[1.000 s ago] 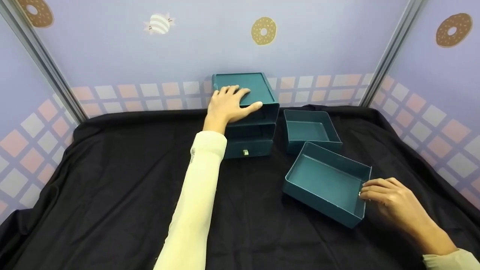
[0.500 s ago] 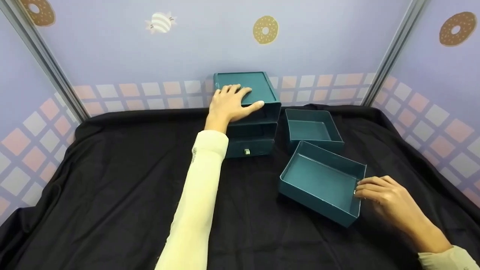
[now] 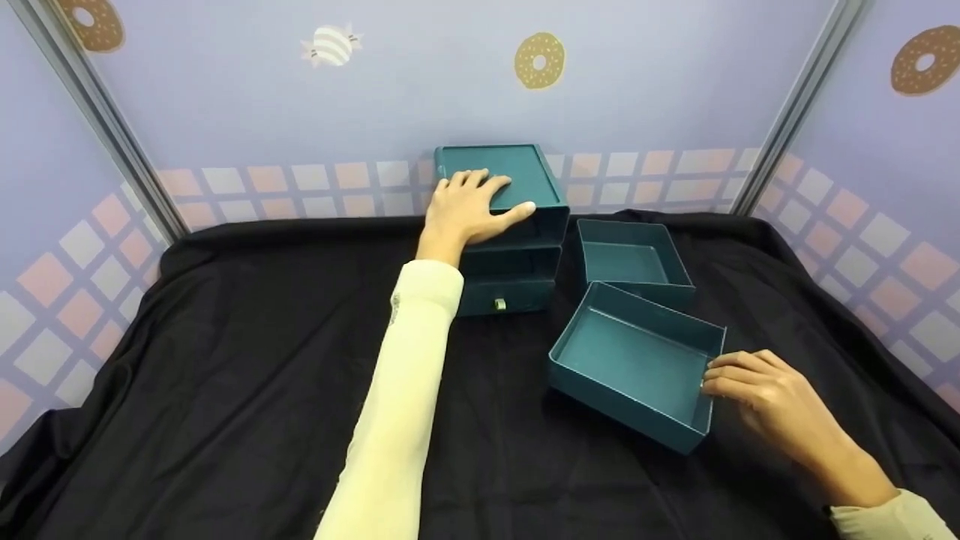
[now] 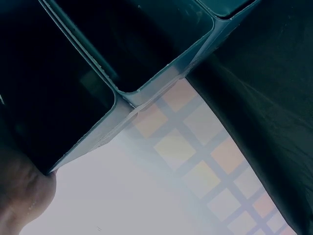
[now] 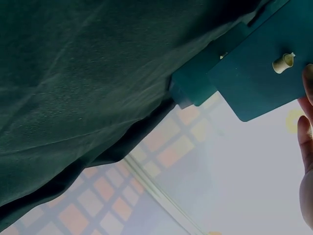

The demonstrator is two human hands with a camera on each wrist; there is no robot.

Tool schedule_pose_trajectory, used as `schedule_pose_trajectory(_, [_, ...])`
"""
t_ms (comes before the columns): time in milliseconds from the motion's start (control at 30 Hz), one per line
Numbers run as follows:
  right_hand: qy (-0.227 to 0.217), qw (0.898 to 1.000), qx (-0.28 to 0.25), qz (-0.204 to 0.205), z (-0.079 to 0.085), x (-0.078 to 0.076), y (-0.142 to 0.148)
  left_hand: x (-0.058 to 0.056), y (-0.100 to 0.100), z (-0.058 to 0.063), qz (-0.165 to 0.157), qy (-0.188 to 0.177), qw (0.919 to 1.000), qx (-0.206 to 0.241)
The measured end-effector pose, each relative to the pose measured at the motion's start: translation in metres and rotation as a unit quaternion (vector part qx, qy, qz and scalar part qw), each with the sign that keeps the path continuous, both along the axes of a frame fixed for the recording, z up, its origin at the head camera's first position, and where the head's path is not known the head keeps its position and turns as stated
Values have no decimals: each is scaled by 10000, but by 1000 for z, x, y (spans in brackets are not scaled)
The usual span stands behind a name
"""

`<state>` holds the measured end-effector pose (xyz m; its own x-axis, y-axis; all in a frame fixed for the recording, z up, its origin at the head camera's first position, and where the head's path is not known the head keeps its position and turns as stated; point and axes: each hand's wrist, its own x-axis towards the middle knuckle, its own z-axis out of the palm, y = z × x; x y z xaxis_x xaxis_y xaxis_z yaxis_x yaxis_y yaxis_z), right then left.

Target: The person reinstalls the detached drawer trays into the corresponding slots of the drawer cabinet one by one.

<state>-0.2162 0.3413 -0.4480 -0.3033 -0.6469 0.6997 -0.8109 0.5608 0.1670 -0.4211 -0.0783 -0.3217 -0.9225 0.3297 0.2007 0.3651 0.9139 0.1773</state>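
My left hand (image 3: 469, 210) rests spread on top of a dark teal desktop drawer cabinet (image 3: 529, 176) at the back. Two upper slots of the cabinet gape without drawers; its bottom drawer (image 3: 529, 296), with a small pale knob (image 3: 500, 304), is in place. At the right, fingers and thumb of my right hand (image 3: 776, 401) grip the knobbed front of a loose drawer (image 3: 637, 360), which has nothing inside and is turned at an angle. The right wrist view shows that drawer's pale knob (image 5: 283, 63) near the fingertips. Much of the left hand is outside its wrist view.
A second loose teal drawer (image 3: 626, 262) stands right of the cabinet, just behind the held one. Black cloth (image 3: 247, 390) covers the table. Patterned lilac wall panels (image 3: 420, 82) close off the back and both sides.
The right hand and its drawer have shifted slowly left, toward the cabinet. The left hand stays on the cabinet top. The whole head view has shifted slightly.
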Motion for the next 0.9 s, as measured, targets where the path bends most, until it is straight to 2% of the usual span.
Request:
schedule_pose_trajectory(467, [116, 9997, -179, 145, 7, 5, -26, 0, 0, 0, -12, -13, 10000, 86])
schedule_pose_trajectory(900, [249, 9997, 12, 86, 8, 13, -49, -1, 0, -1, 1, 0, 10000, 12])
